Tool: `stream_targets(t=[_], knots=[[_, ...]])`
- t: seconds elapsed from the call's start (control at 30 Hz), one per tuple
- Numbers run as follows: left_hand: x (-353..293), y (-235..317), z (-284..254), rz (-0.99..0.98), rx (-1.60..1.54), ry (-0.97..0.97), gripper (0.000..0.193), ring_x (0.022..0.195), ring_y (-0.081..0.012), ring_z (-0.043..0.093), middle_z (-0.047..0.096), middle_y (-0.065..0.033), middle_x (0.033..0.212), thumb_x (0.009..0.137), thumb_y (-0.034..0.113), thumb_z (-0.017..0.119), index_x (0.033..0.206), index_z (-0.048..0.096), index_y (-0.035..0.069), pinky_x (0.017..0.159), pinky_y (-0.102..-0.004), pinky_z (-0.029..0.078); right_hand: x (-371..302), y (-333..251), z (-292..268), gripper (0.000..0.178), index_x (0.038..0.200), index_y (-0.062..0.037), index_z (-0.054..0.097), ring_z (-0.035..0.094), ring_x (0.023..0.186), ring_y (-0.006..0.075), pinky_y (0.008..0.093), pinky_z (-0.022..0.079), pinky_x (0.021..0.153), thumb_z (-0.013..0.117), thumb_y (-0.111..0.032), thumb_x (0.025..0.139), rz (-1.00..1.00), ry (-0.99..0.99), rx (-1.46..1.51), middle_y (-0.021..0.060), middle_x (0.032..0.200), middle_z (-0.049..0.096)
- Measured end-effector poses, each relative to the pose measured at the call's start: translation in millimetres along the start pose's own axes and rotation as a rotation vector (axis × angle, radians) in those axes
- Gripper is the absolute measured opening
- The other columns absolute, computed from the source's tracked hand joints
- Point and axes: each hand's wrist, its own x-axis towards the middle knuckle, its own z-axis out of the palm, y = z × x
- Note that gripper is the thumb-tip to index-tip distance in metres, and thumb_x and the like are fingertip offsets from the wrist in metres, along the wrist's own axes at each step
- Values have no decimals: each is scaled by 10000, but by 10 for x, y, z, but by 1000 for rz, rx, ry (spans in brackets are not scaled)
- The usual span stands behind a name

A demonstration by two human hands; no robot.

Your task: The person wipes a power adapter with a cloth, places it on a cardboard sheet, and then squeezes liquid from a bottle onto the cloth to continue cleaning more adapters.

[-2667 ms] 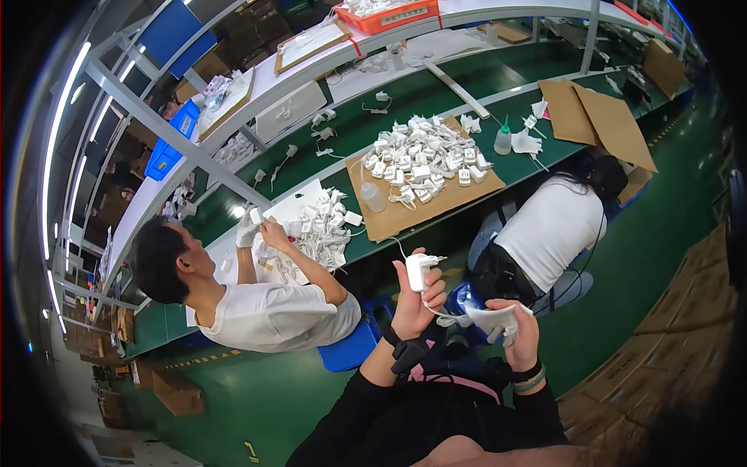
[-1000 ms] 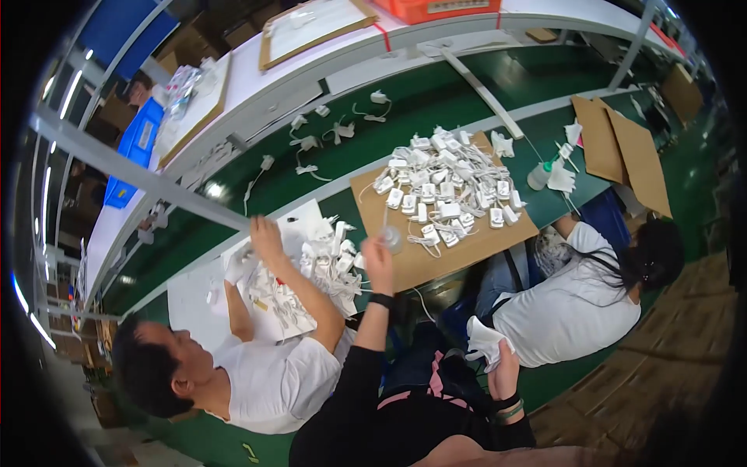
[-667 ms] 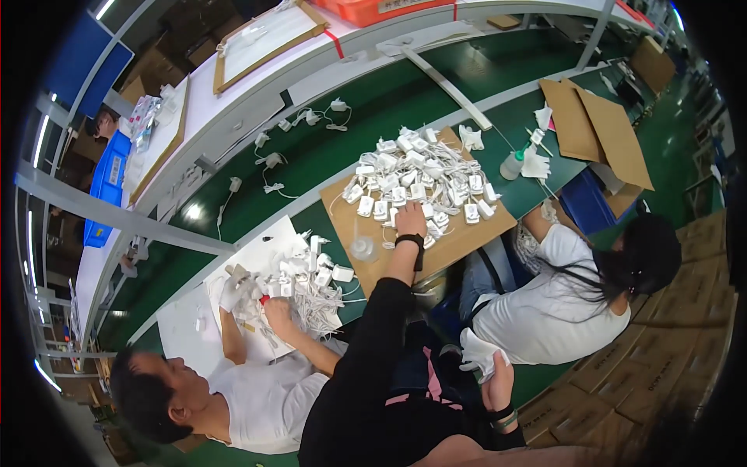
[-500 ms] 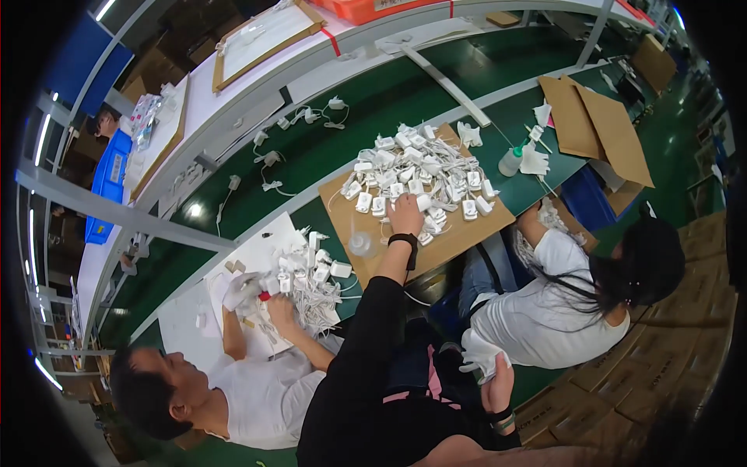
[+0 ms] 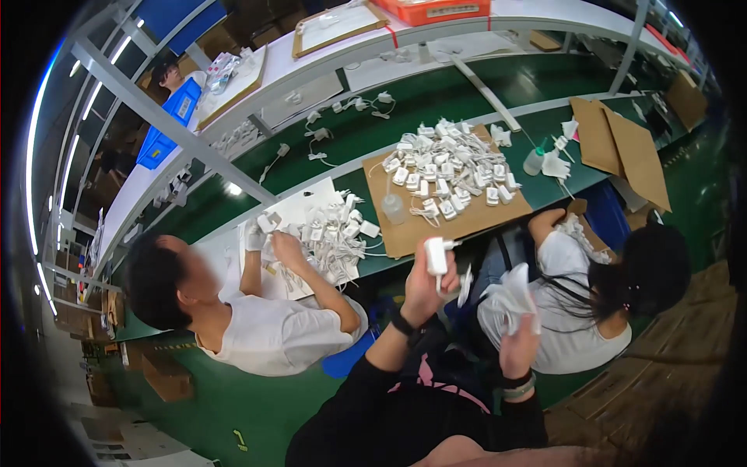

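My left hand (image 5: 421, 293) grips a white plug-in power adapter (image 5: 437, 257) in front of my body, its prongs pointing right. Part of its white cable hangs beside my fingers. A white cloth glove (image 5: 510, 294) is bunched in my right hand (image 5: 519, 347), close by on the right. Past my hands, a big heap of white adapters (image 5: 447, 167) with cables covers a brown cardboard sheet (image 5: 389, 233) on the green bench. A clear bottle (image 5: 392, 207) stands at that sheet's left edge.
A seated person in white (image 5: 272, 327) on my left handles adapters beside a smaller adapter pile (image 5: 331, 233). Another in white (image 5: 572, 319) sits on my right. A green-topped bottle (image 5: 534, 161) and cardboard pieces (image 5: 622, 152) are at the right; a conveyor (image 5: 311, 159) runs beyond the bench.
My left hand has come back from the adapter heap toward my body, with an adapter in it. My right hand has risen with the glove. The view has shifted.
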Motion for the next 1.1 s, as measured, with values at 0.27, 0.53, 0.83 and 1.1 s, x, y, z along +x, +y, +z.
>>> stream_targets(t=[0.27, 0.53, 0.83, 1.1], knots=[[-913, -543, 457, 144, 438, 403, 426, 1083, -220, 501, 501, -106, 1209, 1000, 346, 291, 1316, 386, 77, 938, -353, 402, -112, 112, 490, 407, 1204, -30, 560, 452, 1223, 365, 459, 320, 1031, 540, -102, 803, -712, -622, -1034, 174, 1292, 507], [-1126, -817, 240, 183, 136, 297, 412, 1187, -216, 459, 433, -116, 1310, 989, 326, 330, 1298, 351, 53, 1010, -336, 370, -223, 71, 333, 384, 1198, -26, 559, 460, 1207, 340, 475, 299, 1027, 499, -142, 837, -572, -554, -1110, 166, 1216, 550], [-1181, -658, 262, 153, 649, 208, 487, 1237, -273, 425, 390, -116, 1370, 991, 386, 316, 1389, 264, 112, 1019, -397, 365, -407, 307, 248, 452, 1318, -134, 481, 313, 1345, 269, 497, 197, 1084, 484, -111, 866, -619, -446, -1133, 33, 1402, 430], [-1278, -519, 234, 276, 489, 133, 450, 1201, -281, 459, 442, -105, 1324, 1004, 363, 315, 1398, 263, 153, 982, -442, 390, -207, 605, 128, 478, 1342, -144, 454, 322, 1335, 274, 456, 257, 1073, 521, -113, 870, -476, -451, -994, 50, 1406, 416]])
